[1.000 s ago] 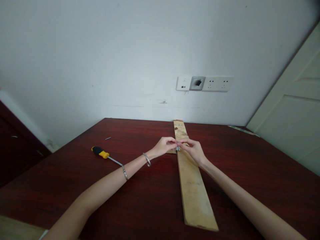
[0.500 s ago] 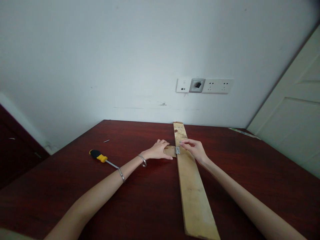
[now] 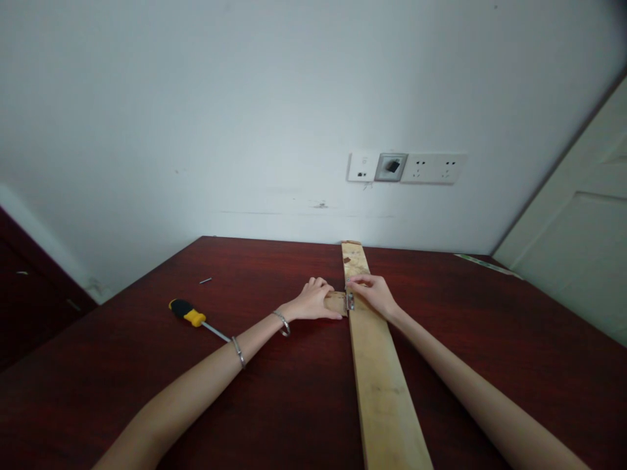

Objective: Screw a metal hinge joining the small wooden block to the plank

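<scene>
A long pale wooden plank [image 3: 382, 385] lies lengthwise on the dark red table [image 3: 294, 405], its far end at the wall. A small wooden block [image 3: 337, 302] sits against the plank's left edge. A small metal hinge [image 3: 349, 301] spans the joint between them. My left hand [image 3: 311, 301] rests on the small block, fingers curled over it and holding it down. My right hand [image 3: 371, 294] lies on the plank, its fingertips pinched at the hinge.
A screwdriver [image 3: 193, 318] with a black and yellow handle lies on the table left of my left forearm. A small screw [image 3: 206, 281] lies beyond it. Wall sockets [image 3: 406, 168] sit above the table. A white door [image 3: 573, 248] stands at the right.
Both hands were raised together, pinching the hinge above the plank. They have come down. My left hand now presses the small block and my right hand holds the hinge at the joint.
</scene>
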### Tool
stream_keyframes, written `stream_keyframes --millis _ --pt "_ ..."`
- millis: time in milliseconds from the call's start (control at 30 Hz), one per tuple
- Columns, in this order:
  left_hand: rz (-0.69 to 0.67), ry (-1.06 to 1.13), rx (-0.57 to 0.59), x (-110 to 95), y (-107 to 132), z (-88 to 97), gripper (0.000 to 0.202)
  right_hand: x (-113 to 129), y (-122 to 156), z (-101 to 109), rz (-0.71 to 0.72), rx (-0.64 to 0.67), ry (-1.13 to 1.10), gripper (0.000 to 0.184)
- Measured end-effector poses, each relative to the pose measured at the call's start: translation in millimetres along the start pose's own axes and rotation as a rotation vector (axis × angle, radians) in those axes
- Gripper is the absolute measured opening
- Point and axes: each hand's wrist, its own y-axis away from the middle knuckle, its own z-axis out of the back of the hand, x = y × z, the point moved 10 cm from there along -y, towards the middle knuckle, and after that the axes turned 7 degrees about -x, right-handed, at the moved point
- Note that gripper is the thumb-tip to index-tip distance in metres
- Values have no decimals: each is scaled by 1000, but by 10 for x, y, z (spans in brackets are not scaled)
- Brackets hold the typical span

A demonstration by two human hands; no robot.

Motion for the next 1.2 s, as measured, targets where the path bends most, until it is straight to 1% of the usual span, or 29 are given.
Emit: stream_keyframes --millis 233,467,667,967,1200 --pt "-21 52 -18 21 -4 39 72 -34 5 -3 -13 9 -13 24" --pt "-42 123 -32 -38 10 97 66 -28 11 -24 -3 22 -2 27" --pt "-33 114 -34 -57 15 106 65 -7 16 -23 18 25 24 25" --pt "-23 132 -18 -48 16 113 66 70 66 -108 80 102 83 19" --pt "-22 146 -37 -51 19 135 62 105 88 -146 111 145 139 17"
